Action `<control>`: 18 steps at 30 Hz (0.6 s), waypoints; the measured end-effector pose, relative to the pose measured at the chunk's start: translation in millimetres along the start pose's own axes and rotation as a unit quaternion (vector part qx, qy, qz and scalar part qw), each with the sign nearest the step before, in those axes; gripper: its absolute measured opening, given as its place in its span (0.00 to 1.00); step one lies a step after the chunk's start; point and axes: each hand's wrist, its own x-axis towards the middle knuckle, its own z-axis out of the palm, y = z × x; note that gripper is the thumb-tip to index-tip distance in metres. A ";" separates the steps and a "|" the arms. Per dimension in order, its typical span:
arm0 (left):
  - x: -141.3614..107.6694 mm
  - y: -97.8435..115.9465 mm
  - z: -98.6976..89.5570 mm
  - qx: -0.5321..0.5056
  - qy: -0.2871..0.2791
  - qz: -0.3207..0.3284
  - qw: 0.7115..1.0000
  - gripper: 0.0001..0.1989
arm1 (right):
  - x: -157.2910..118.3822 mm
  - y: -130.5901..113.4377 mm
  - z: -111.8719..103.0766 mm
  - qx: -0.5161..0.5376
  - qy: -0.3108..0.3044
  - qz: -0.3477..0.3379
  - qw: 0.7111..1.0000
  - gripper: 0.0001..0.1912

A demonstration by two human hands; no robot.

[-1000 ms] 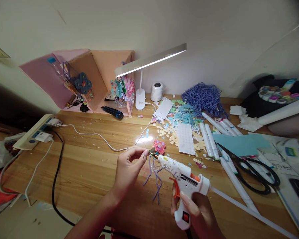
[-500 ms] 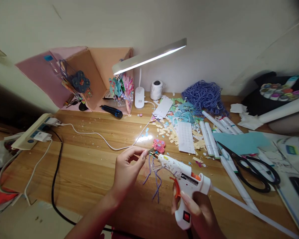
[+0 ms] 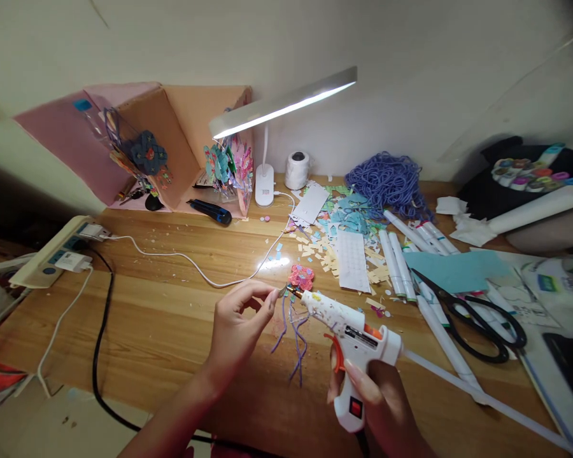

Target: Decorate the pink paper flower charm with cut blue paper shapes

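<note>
My right hand is wrapped around the handle of a white hot glue gun, fingers at its orange trigger. A long glue stick sticks out of the gun's back. My left hand pinches a small, thin, dark piece between thumb and forefinger, its kind too small to make out. The gun's metal nozzle is right at that piece; whether they touch I cannot tell. Just behind the nozzle lies a pink-red paper flower. Purple cords trail on the table below it.
A lit desk lamp arches over the table. Paper scraps, purple yarn, white markers and black scissors lie to the right. A box cutter and power strip are at left, with cables crossing the wood.
The whole view has shifted slightly, so things appear a little further left. Both hands keep their grips, and the nozzle stays at the small piece.
</note>
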 end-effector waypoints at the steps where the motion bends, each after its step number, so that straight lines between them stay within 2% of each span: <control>1: -0.4 0.3 -0.7 0.002 -0.001 0.004 1.000 0.06 | 0.6 0.9 -0.1 0.001 0.002 0.000 1.000 0.26; 6: -3.1 0.5 -5.2 0.009 -0.008 0.015 1.000 0.06 | 3.4 4.1 -0.7 -0.004 -0.005 -0.009 1.000 0.26; 10: -6.4 -1.5 -12.3 -0.004 0.001 0.000 1.000 0.06 | 0.6 3.0 0.5 -0.023 0.015 -0.019 0.999 0.28; 14: -7.7 -13.2 -27.7 -0.027 0.056 -0.056 0.996 0.06 | -0.3 -3.1 5.2 -0.002 -0.006 -0.007 1.000 0.28; 18: -10.3 -31.1 -57.4 -0.082 0.147 -0.125 0.978 0.10 | 19.6 -24.1 23.6 0.083 -0.051 -0.028 0.995 0.20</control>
